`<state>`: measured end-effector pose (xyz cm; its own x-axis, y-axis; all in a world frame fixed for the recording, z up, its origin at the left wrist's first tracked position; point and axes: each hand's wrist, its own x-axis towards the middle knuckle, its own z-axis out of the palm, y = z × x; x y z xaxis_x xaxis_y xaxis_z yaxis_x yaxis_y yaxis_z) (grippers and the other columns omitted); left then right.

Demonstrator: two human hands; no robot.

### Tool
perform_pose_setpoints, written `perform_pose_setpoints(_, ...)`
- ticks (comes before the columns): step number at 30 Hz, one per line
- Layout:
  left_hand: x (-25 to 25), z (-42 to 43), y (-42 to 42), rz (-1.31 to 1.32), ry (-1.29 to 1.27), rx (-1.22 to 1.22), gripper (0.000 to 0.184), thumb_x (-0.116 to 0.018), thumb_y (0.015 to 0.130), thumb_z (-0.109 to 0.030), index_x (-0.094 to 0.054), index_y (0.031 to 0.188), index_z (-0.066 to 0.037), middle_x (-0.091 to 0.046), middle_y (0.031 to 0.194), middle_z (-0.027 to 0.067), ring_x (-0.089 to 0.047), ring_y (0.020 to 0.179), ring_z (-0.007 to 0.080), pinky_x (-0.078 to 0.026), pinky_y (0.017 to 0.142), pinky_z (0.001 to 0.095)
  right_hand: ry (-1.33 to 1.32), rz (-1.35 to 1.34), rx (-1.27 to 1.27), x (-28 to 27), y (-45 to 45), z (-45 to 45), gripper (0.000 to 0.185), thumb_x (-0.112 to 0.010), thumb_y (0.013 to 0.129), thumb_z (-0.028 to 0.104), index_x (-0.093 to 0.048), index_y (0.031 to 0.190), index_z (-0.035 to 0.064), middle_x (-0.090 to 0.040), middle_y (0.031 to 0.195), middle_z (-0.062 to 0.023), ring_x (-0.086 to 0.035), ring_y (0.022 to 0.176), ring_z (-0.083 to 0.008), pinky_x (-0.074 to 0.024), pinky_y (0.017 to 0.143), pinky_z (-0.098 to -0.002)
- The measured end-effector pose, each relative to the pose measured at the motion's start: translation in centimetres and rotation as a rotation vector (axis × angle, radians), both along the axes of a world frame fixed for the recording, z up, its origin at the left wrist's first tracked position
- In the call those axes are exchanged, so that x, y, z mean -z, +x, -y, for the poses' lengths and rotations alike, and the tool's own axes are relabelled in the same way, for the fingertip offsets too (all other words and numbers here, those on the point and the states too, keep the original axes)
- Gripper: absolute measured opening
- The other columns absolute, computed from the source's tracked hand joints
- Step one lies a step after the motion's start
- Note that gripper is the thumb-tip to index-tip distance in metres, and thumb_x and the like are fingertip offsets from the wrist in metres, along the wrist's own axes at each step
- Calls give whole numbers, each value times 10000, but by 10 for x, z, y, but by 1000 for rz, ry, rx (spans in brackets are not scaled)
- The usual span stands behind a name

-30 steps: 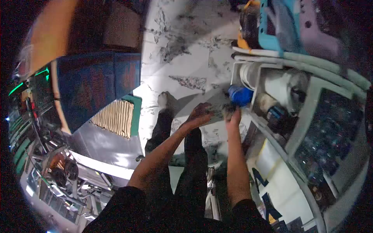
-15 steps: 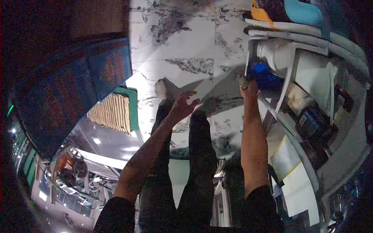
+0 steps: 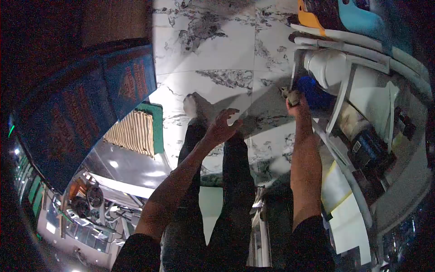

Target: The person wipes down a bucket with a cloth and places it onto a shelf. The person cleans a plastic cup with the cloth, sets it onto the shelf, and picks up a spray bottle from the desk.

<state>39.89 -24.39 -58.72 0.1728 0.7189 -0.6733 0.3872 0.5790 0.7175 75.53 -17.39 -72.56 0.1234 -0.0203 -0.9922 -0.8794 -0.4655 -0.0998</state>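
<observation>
My left hand point(image 3: 223, 128) hangs over my lap above the marble floor point(image 3: 213, 50), its fingers apart and nothing between them. In my right hand point(image 3: 296, 107) is a small greyish-beige object point(image 3: 291, 96), too blurred to name, gripped at the fingers. That hand is beside a blue item point(image 3: 313, 92) at the left edge of a white shelf unit point(image 3: 346, 167). Just beyond the blue item lies a white rounded container point(image 3: 327, 68).
Blue boxes point(image 3: 79, 109) with red print stand at the left, near a striped cloth point(image 3: 133, 133) and a green mat point(image 3: 157, 127). A dark package point(image 3: 369, 147) lies in the shelf unit. Orange point(image 3: 309, 19) and light-blue point(image 3: 360, 20) items are at the upper right.
My hands have moved apart; the left now has nothing in it, and the right has gone rightward with the small object. The view has shifted too.
</observation>
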Motion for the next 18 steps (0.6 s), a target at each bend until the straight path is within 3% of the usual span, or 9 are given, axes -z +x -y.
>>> perform_pose_setpoints(3, -5, 0, -4, -42, 100, 24, 391, -701, 882, -246, -574, 1223, -103, -601, 1208, 74, -602, 1062, 232, -537, 821, 376, 11, -34, 42, -3, 2, 1, 317, -561, 911, 373, -665, 1054, 109, -696, 1002, -54, -667, 916, -243, -559, 774, -430)
perform_pose_setpoints(6, -25, -8, -7, -56, -59, -14, 380, -707, 876, -228, -588, 1207, -83, -609, 1186, 89, -611, 1044, 229, -526, 847, 364, 36, -66, 80, -12, -9, -2, 302, -573, 899, 366, -677, 1015, 107, -712, 955, -55, -683, 869, -252, -562, 750, -449)
perform_pose_setpoints(8, -25, -5, -15, -38, 38, -15, 362, -688, 890, -225, -593, 1205, -76, -617, 1170, 107, -617, 1025, 211, -531, 827, 345, 57, -66, 95, -32, -23, -1, 287, -588, 889, 359, -680, 1001, 111, -713, 945, -55, -688, 850, -258, -572, 741, -448)
perform_pose_setpoints(11, -17, 0, -28, -52, 163, 35, 359, -672, 903, -236, -577, 1206, -69, -608, 1169, 115, -616, 1043, 229, -534, 833, 375, 340, -117, 148, -29, -34, 25, 247, -614, 881, 306, -678, 996, 97, -713, 935, -62, -690, 846, -265, -580, 751, -415)
perform_pose_setpoints(12, -17, 1, -31, -64, 199, 59, 362, -668, 906, -243, -568, 1207, -68, -602, 1173, 114, -613, 1057, 242, -534, 841, 395, 439, -125, 130, -39, -43, 30, 241, -605, 892, 287, -667, 1028, 98, -706, 972, -57, -684, 876, -258, -580, 750, -403)
perform_pose_setpoints(14, -62, -21, -37, 34, -143, -121, 343, -648, 917, -213, -564, 1213, -62, -603, 1176, 105, -619, 1048, 231, -540, 831, 383, 587, -115, 95, -58, -60, 40, 257, -569, 928, 288, -641, 1109, 120, -692, 1039, -38, -670, 935, -236, -578, 753, -401)
perform_pose_setpoints(16, -83, -26, -47, 163, -233, -232, 323, -620, 930, -184, -560, 1222, -60, -604, 1183, 96, -622, 1042, 219, -542, 819, 368, 706, 10, -44, -81, -81, 50, 315, -546, 954, 317, -583, 1222, 156, -660, 1122, -25, -647, 998, -206, -562, 798, -394)
perform_pose_setpoints(18, -66, -5, -60, 279, -88, -274, 317, -588, 943, -165, -550, 1240, -61, -603, 1197, 86, -619, 1043, 208, -538, 811, 351, 841, 197, -229, -138, -121, 52, 400, -551, 954, 329, -509, 1323, 181, -624, 1199, -26, -623, 1048, -186, -538, 864, -368)
